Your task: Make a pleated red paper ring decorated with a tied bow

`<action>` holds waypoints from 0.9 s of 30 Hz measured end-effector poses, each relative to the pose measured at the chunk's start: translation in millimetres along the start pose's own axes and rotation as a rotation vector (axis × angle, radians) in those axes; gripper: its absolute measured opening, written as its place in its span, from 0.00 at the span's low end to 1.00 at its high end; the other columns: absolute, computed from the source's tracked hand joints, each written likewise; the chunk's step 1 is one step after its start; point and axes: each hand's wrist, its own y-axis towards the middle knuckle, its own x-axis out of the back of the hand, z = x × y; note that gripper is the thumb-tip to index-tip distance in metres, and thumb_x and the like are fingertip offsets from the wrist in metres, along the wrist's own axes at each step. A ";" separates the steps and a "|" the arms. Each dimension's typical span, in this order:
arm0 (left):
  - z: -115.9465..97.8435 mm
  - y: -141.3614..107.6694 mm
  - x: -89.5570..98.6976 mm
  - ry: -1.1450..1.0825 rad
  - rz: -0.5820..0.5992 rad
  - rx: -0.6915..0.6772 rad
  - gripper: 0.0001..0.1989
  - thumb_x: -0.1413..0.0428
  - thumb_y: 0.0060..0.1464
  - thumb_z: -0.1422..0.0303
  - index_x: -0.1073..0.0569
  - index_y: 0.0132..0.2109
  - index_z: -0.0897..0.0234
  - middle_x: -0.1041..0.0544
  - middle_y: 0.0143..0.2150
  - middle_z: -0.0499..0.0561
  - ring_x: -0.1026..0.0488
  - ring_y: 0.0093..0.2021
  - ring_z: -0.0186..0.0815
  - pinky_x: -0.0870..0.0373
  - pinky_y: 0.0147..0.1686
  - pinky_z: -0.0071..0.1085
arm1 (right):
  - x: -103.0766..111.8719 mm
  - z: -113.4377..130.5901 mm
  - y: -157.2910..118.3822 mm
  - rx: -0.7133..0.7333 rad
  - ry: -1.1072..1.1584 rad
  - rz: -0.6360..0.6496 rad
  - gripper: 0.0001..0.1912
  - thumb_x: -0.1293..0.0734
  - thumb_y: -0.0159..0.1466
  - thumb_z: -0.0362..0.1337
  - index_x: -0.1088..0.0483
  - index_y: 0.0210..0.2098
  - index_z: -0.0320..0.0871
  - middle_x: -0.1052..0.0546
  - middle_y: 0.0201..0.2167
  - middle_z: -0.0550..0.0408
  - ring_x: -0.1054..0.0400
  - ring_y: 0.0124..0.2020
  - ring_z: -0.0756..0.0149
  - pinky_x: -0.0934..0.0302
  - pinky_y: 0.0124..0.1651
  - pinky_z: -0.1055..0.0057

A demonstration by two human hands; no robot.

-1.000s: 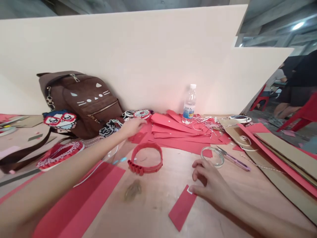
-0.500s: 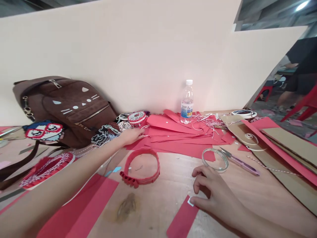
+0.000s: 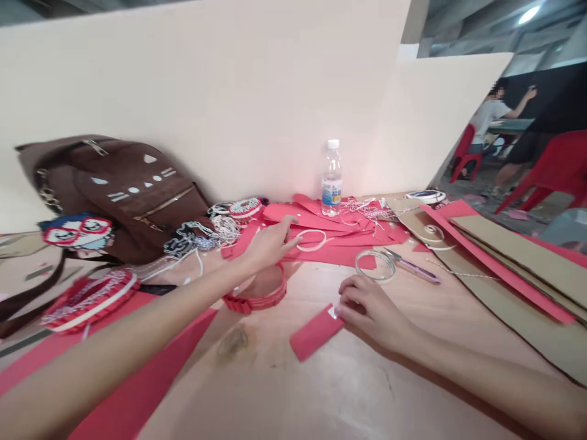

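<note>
My left hand (image 3: pixel 271 245) is stretched across the table with its fingers pinched on a thin cream ring (image 3: pixel 312 240), like a narrow roll of tape. Below that wrist lies a ring of folded red paper (image 3: pixel 261 300), partly covered by the forearm. My right hand (image 3: pixel 372 310) has curled fingers, and its thumb is on the white patch at one end of a small red paper strip (image 3: pixel 315 333). Just beyond that hand are a clear tape roll (image 3: pixel 375 266) and a purple-handled cutting tool (image 3: pixel 419 270).
A brown backpack (image 3: pixel 132 195) leans against the board at left, near a red-and-white basket-like piece (image 3: pixel 92 302). Red paper sheets (image 3: pixel 330 252) and a plastic bottle (image 3: pixel 332 183) are at the back. Cardboard (image 3: pixel 513 318) lies at right. A person (image 3: pixel 493 116) sits in the background.
My left hand has moved right from beside the yarn, with the cream ring now showing clearly in it. The small red strip and my right hand sit higher in view, and the strip has turned.
</note>
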 end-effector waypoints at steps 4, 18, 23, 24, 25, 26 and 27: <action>-54.4 -22.0 -21.0 -0.076 -0.005 -0.089 0.10 0.52 0.62 0.62 0.31 0.46 0.60 0.28 0.27 0.45 0.31 0.26 0.33 0.42 0.26 0.27 | 27.3 -7.6 -7.0 0.019 0.015 -0.091 0.16 0.45 0.69 0.40 0.35 0.27 0.44 0.28 0.29 0.56 0.36 0.33 0.66 0.43 0.36 0.69; -122.4 1.7 -99.7 -0.221 0.022 -0.570 0.16 0.49 0.61 0.65 0.32 0.55 0.58 0.25 0.49 0.54 0.33 0.56 0.43 0.56 0.64 0.54 | 90.3 -94.5 -3.2 -0.144 -0.626 -0.179 0.13 0.43 0.67 0.43 0.35 0.34 0.41 0.28 0.37 0.44 0.34 0.40 0.56 0.42 0.43 0.63; -108.9 3.8 -101.2 -0.363 0.048 -0.464 0.10 0.55 0.60 0.74 0.30 0.41 0.61 0.26 0.41 0.54 0.30 0.45 0.42 0.37 0.52 0.46 | 93.8 -84.5 -3.1 -0.259 -0.591 -0.262 0.11 0.44 0.67 0.42 0.37 0.40 0.42 0.28 0.33 0.47 0.34 0.31 0.59 0.46 0.32 0.67; -107.1 4.3 -101.1 -0.401 0.051 -0.413 0.08 0.55 0.59 0.74 0.31 0.39 0.62 0.26 0.40 0.54 0.30 0.43 0.42 0.34 0.47 0.42 | 94.1 -83.5 -2.8 -0.267 -0.571 -0.296 0.11 0.44 0.68 0.43 0.38 0.41 0.42 0.28 0.32 0.48 0.34 0.31 0.59 0.47 0.31 0.68; -106.1 4.9 -100.9 -0.432 0.054 -0.359 0.06 0.54 0.59 0.74 0.32 0.38 0.62 0.27 0.39 0.54 0.30 0.42 0.42 0.33 0.43 0.39 | 93.7 -82.9 -2.6 -0.259 -0.551 -0.325 0.12 0.45 0.68 0.44 0.38 0.42 0.42 0.28 0.32 0.48 0.34 0.31 0.59 0.47 0.31 0.68; -105.8 5.5 -100.5 -0.457 0.058 -0.315 0.04 0.53 0.59 0.72 0.34 0.37 0.62 0.27 0.39 0.54 0.30 0.41 0.41 0.33 0.40 0.38 | 92.7 -82.7 -2.7 -0.244 -0.530 -0.344 0.13 0.45 0.68 0.45 0.38 0.42 0.42 0.28 0.32 0.49 0.34 0.31 0.59 0.47 0.31 0.68; -106.0 6.0 -99.9 -0.476 0.065 -0.288 0.04 0.52 0.59 0.69 0.34 0.36 0.62 0.28 0.38 0.53 0.30 0.40 0.41 0.33 0.39 0.37 | 91.2 -82.8 -3.1 -0.227 -0.505 -0.353 0.13 0.45 0.68 0.45 0.38 0.42 0.42 0.28 0.31 0.50 0.34 0.31 0.59 0.46 0.32 0.68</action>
